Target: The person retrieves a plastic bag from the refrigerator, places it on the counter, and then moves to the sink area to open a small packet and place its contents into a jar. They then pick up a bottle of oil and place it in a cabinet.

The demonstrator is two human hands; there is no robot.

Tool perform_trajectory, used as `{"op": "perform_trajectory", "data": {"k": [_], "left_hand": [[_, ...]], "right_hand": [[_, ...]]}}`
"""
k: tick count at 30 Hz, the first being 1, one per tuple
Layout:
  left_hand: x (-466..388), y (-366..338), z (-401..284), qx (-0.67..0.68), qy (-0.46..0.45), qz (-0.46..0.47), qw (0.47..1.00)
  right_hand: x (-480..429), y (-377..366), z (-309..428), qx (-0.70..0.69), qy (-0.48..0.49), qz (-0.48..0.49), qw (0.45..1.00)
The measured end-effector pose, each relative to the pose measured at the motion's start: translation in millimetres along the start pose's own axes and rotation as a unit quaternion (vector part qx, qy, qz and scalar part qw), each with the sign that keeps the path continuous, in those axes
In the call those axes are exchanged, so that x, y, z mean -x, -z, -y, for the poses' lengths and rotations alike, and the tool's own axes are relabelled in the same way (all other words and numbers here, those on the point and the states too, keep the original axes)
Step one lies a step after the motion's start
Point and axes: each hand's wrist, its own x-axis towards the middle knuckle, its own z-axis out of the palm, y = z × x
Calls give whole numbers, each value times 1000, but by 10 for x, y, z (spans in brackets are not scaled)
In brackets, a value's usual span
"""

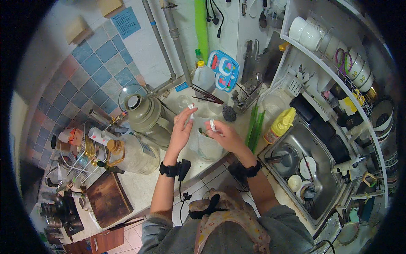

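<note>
A translucent white plastic bag (207,148) stands on the countertop in front of me, with something green and brownish showing at its mouth. My left hand (184,126) has one twisted end of the bag between its fingertips. Opposite it, my right hand (223,135) grips the other handle, looped white at the fingers. Each wrist wears a black strap. Just beyond the bag lies a dark scouring ball (229,113), and long green stalks (255,127) rest to its right.
Left of the bag are a large vacuum flask (144,116), a big plastic jug (134,155) and a stained wooden board (109,200). A yellow bottle (279,125) stands beside the steel sink (328,165), which holds a pan and bowls. Chopsticks (207,95) lean at the back.
</note>
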Motion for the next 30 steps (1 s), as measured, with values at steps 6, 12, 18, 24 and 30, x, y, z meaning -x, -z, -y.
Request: {"op": "perform_trajectory", "data": {"k": [6, 12, 18, 24, 30], "left_hand": [[-39, 61, -35, -41, 13, 74, 996], [554, 178, -126, -68, 10, -24, 997], [1105, 489, -191, 10, 143, 96, 985], [1566, 655, -133, 67, 232, 76, 967], [1866, 736, -27, 87, 278, 56, 955]], "right_hand": [[148, 193, -183, 177, -17, -20, 984], [772, 99, -1323, 97, -251, -88, 959], [903, -386, -2301, -209, -433, -83, 873], [795, -485, -2382, -210, -360, -159, 895], [678, -443, -2362, -144, -326, -183, 916]]}}
